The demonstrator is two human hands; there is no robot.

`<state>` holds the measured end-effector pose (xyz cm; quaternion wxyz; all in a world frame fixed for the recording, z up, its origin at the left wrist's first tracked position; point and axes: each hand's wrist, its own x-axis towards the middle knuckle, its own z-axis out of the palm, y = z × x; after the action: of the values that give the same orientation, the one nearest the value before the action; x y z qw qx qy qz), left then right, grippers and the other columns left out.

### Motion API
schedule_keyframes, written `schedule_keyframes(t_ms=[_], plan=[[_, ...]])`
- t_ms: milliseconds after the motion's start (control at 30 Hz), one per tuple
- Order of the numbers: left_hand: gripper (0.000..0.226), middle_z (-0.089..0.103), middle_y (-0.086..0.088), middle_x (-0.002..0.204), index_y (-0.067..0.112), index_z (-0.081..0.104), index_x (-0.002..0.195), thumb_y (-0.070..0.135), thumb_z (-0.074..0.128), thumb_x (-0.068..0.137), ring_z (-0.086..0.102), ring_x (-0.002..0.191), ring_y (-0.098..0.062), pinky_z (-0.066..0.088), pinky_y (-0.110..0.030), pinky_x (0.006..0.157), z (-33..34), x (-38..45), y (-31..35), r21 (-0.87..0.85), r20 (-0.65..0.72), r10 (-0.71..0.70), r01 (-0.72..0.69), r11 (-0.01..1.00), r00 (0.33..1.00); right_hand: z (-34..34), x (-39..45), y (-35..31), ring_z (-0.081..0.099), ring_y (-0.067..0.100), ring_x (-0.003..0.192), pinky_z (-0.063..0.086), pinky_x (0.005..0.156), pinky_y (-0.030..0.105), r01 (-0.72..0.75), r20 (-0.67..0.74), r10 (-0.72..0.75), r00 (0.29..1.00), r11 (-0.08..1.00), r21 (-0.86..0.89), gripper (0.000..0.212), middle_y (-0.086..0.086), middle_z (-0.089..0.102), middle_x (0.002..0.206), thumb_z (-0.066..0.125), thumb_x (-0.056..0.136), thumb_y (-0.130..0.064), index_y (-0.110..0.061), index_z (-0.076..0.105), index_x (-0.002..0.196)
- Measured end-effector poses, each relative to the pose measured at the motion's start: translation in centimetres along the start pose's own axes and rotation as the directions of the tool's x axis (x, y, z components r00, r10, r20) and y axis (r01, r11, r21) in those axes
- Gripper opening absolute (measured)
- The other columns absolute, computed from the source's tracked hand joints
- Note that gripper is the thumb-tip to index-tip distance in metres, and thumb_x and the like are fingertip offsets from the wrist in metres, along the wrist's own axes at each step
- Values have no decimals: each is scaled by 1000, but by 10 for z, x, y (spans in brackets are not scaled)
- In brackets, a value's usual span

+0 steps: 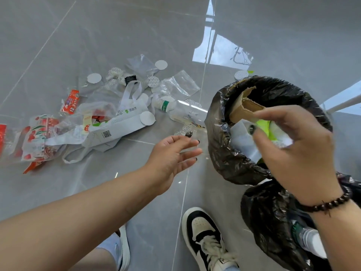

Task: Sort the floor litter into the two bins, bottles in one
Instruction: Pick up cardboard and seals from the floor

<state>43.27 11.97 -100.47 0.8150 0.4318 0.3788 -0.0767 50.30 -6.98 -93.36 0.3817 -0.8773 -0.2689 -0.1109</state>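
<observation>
I look down at a grey tiled floor (58,45). My left hand (172,153) reaches forward over the floor with its fingers straight and spread; it holds nothing. Just past its fingertips lies a clear plastic bottle (181,110) with a green band near its white cap, on its side, close beside the far bin (224,137).

My right hand (298,151) hangs above the far bin. Its fingers are loosely bent and I see nothing between them, so I count it as relaxed and not gripping. This bin has a black liner, and inside it I see a piece of brown cardboard (246,108), something white, and a bright green scrap (263,126).

The near bin (261,216), also with a black liner, stands touching the first one, closer to my feet. In it lies a bottle with a green band (304,237), partly hidden by my right forearm.

The rest of the litter is to the left: red printed wrappers (39,137), a white paper bag with handles (121,122), clear plastic bags (177,85), and several round white seals (94,78). One black-and-white shoe (205,237) is at the bottom of the view.
</observation>
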Motion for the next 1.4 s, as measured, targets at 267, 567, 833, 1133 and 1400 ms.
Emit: schedule_keyframes(t_ms=[267, 567, 833, 1133, 1400], plan=[[7, 71, 1, 74, 14, 59, 86, 13, 57, 94, 70, 66, -11, 53, -28, 72, -53, 7, 16, -98, -219, 66, -89, 991, 974, 149, 18, -55, 64, 5, 80, 53, 76, 24, -416, 257, 338, 905, 830, 372, 12, -12, 67, 81, 63, 80, -8, -20, 67, 82], [6, 72, -2, 76, 13, 60, 87, 12, 59, 93, 71, 70, -12, 50, -27, 70, -120, 13, 24, -171, -343, 9, -72, 983, 939, 289, 51, 27, 40, 25, 122, 35, 97, 27, -582, 331, 570, 752, 810, -75, 46, 8, 39, 132, 55, 80, -4, -13, 49, 125], [5, 72, 1, 73, 15, 60, 88, 12, 59, 92, 67, 63, -8, 47, -26, 66, -156, 4, 22, -170, -374, -10, -58, 984, 927, 314, 109, 80, 40, 35, 128, 34, 108, 44, -261, 478, 535, 697, 810, -526, 81, 13, 37, 142, 77, 72, -31, -13, 35, 139], [6, 72, 0, 74, 15, 60, 86, 13, 59, 92, 64, 62, -9, 46, -24, 63, -162, 0, 26, -152, -358, -6, -52, 987, 934, 324, 87, 59, 39, 33, 124, 41, 94, 43, -183, 446, 495, 745, 796, -578, 85, 13, 39, 134, 79, 68, -39, -9, 36, 135], [10, 69, -1, 87, 17, 58, 92, 20, 51, 98, 64, 77, -13, 48, -25, 63, -119, 0, 35, -30, -327, 24, -36, 999, 945, 267, 37, -16, 43, 23, 122, 40, 104, 37, -495, 353, 455, 817, 869, 25, 85, 5, 42, 131, 80, 66, -44, -15, 40, 135]])
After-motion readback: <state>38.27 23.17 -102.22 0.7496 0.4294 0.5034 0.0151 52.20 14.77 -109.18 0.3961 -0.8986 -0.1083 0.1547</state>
